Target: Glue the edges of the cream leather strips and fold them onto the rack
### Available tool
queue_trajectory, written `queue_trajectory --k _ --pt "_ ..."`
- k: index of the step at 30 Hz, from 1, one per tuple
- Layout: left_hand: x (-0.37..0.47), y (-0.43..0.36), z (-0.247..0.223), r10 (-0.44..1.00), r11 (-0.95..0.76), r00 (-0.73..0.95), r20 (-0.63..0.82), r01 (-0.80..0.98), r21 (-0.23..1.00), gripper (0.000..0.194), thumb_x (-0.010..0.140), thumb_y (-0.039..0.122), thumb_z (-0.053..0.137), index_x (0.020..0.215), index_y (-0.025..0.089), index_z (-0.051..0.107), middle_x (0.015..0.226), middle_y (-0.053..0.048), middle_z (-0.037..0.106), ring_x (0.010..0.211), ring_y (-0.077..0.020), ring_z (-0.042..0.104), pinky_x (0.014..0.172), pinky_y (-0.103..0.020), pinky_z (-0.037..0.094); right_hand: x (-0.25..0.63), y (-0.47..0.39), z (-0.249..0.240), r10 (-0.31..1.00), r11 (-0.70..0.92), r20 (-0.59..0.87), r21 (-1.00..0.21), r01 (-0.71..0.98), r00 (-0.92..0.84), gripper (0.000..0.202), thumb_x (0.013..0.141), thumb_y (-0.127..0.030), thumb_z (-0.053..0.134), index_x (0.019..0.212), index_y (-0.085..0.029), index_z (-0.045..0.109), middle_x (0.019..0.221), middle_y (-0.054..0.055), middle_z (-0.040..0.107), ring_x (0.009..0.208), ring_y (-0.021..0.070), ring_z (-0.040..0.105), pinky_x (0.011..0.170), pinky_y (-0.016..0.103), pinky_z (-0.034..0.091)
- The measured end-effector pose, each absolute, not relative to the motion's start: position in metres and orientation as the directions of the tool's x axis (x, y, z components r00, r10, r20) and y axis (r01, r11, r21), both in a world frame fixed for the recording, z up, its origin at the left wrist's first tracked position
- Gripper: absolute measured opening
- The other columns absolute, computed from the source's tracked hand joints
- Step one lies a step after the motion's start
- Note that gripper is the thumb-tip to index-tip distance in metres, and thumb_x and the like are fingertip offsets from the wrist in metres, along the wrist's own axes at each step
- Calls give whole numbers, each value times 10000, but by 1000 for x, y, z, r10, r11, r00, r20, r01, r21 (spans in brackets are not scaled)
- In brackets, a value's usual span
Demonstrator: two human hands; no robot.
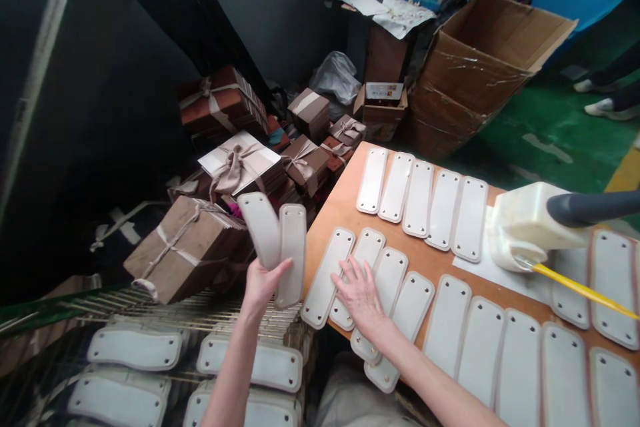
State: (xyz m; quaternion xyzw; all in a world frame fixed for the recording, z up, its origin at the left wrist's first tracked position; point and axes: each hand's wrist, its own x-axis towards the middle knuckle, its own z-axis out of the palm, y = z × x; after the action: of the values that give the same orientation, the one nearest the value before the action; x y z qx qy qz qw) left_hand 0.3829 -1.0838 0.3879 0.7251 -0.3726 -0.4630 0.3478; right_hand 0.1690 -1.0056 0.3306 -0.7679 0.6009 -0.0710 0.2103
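Observation:
My left hand point(266, 285) is closed at the left of the table, thumb pressed on a pale grey-white strip with rounded ends point(293, 240). A second, slightly bent strip point(261, 230) rises from the same hand. Metal snaps or rivets show at their corners. Fingers spread, my right hand point(361, 295) rests over several overlapping strips on the table, nearest a tilted strip point(327, 280) at the table's left edge. It partly hides the strips under it; a further strip point(414, 300) shows to its right.
On the orange-brown table point(333, 207) lie more strips in rows, plus a cream container point(525, 220) with a yellow-handled brush point(585, 290). A wire rack point(270, 323) at lower left carries stacked strips. Tied bundles point(185, 247) and a large cardboard box point(465, 73) stand beyond.

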Motion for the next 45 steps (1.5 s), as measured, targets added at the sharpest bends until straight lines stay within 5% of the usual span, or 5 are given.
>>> queue_trajectory --k 13,21,34,39,45 --pt "383 -1117 337 -855 -479 -26 -518 -341 809 347 569 288 826 862 127 732 876 -109 763 781 -249 703 722 -325 564 189 -1062 336 -906 -364 -24 -465 -807 423 492 830 -326 709 1287 -247 543 1396 111 512 1365 297 350 1121 535 245" --pt "408 -1143 351 -954 -298 152 -258 -404 865 341 669 413 749 922 184 735 901 -44 760 875 -221 678 764 -228 516 195 -1068 305 -880 -432 29 -464 -774 473 530 836 -421 686 1312 -254 526 1420 108 493 1379 306 333 1116 566 269" --pt "261 -1277 316 -965 -123 -145 -218 -482 867 238 650 280 721 847 165 651 802 -43 698 736 -189 631 663 -248 474 193 -1069 288 -877 -426 40 -528 -735 479 506 886 -463 611 1340 -282 478 1445 85 465 1376 291 335 1104 579 301" --pt "246 -1286 320 -971 -32 -128 -204 -770 637 589 684 316 725 1224 172 539 986 -124 702 910 -281 654 760 -320 463 196 -1067 296 -868 -452 79 -532 -716 489 486 883 -457 616 1315 -278 487 1421 66 487 1367 290 342 1104 565 309" --pt "231 -1274 344 -961 106 -155 -231 -971 214 453 827 427 548 1196 165 526 1122 -164 622 922 -298 661 711 -321 454 119 -1113 337 -978 -194 183 -615 -764 102 160 939 -223 541 1069 -237 633 1088 34 662 1042 169 586 925 319 463"
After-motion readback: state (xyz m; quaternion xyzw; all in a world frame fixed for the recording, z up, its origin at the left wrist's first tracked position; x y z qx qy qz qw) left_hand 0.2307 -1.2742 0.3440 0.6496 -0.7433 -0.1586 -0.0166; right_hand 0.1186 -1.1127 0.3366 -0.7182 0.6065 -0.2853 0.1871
